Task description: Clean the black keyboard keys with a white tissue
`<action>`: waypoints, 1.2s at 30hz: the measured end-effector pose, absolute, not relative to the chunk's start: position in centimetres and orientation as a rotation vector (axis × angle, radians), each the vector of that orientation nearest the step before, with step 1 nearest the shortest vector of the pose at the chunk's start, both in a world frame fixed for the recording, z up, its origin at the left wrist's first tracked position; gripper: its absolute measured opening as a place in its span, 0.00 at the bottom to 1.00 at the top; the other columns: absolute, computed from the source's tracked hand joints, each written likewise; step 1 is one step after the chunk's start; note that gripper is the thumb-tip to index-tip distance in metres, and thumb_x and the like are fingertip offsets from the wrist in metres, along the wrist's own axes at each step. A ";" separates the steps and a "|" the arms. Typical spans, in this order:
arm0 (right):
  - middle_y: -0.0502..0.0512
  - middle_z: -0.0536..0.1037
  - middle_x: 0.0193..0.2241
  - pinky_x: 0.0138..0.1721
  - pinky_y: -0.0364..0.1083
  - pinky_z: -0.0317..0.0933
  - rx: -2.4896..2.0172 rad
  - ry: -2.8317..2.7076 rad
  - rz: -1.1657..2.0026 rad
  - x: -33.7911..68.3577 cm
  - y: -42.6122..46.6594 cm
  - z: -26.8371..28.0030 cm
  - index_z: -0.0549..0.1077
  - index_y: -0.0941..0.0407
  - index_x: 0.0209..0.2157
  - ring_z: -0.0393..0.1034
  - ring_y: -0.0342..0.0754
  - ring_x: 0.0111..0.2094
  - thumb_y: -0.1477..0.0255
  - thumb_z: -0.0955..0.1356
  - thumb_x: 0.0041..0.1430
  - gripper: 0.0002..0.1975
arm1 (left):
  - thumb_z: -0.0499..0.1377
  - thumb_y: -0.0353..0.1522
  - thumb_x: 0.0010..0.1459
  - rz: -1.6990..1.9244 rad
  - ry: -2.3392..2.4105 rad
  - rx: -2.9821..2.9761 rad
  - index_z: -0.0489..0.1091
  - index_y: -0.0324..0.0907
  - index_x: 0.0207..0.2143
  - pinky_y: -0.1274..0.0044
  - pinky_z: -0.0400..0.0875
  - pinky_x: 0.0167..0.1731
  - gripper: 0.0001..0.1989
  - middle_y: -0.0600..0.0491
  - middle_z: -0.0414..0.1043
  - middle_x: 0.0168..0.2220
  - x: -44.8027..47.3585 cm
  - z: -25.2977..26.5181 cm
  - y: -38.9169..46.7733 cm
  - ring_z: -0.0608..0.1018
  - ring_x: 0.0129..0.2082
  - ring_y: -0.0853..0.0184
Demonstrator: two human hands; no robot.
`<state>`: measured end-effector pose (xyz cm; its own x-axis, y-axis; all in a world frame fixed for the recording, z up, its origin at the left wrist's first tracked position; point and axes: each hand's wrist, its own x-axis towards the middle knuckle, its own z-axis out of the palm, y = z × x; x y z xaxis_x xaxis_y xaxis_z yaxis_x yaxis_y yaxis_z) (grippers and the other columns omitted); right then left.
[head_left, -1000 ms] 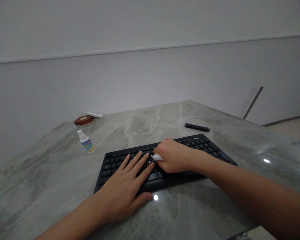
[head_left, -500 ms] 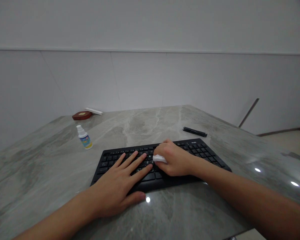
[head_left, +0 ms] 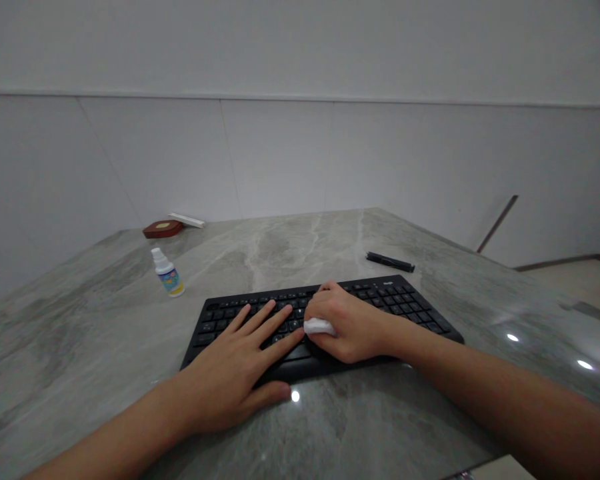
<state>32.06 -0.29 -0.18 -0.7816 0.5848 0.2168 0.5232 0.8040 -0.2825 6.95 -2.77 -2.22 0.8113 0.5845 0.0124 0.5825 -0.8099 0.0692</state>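
A black keyboard (head_left: 405,301) lies at a slight slant on the marble-patterned table, under both of my hands. My left hand (head_left: 237,370) rests flat across its left half, fingers spread over the keys and the thumb on the table in front. Near the keyboard's middle, my right hand (head_left: 349,323) is closed around a white, soft-looking wad (head_left: 320,327), possibly tissue or cloth. It presses the wad close to the keys beside my left index fingertip. Part of the wad is hidden inside the fingers.
A small white spray bottle (head_left: 169,273) with a colourful label stands to the left. Behind it lie a reddish-brown box (head_left: 163,230) and a thin white strip (head_left: 187,220). A black pen (head_left: 390,261) lies beyond the keyboard. The table (head_left: 280,253) meets a pale wall (head_left: 280,153).
My right hand has shifted slightly towards me with the white wad, over the keys. My left hand keeps its place on the keyboard.
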 end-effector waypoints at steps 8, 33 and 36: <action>0.51 0.75 0.26 0.47 0.50 0.55 -0.822 -2.709 0.282 32.0 -0.2 -0.3 0.70 0.58 0.25 0.68 0.46 0.31 0.79 0.67 0.52 0.05 | 0.51 0.49 0.69 0.024 0.951 2.938 0.37 0.59 0.71 0.46 0.46 0.64 0.35 0.52 0.32 0.73 6.9 -2.2 -2.8 0.44 0.71 0.45; 0.51 0.74 0.26 0.47 0.49 0.56 -0.869 -2.700 0.278 31.9 -0.2 -0.4 0.68 0.57 0.24 0.67 0.46 0.31 0.78 0.66 0.54 0.06 | 0.48 0.52 0.69 0.042 0.976 2.927 0.36 0.49 0.72 0.50 0.44 0.66 0.38 0.49 0.35 0.73 6.9 -2.4 -2.9 0.45 0.71 0.48; 0.50 0.73 0.25 0.46 0.49 0.56 -0.871 -2.726 0.297 31.8 -0.2 -0.3 0.66 0.57 0.24 0.67 0.46 0.31 0.78 0.66 0.52 0.06 | 0.49 0.51 0.69 0.053 0.967 2.939 0.34 0.50 0.72 0.51 0.43 0.67 0.39 0.49 0.35 0.73 6.8 -2.5 -2.8 0.45 0.71 0.48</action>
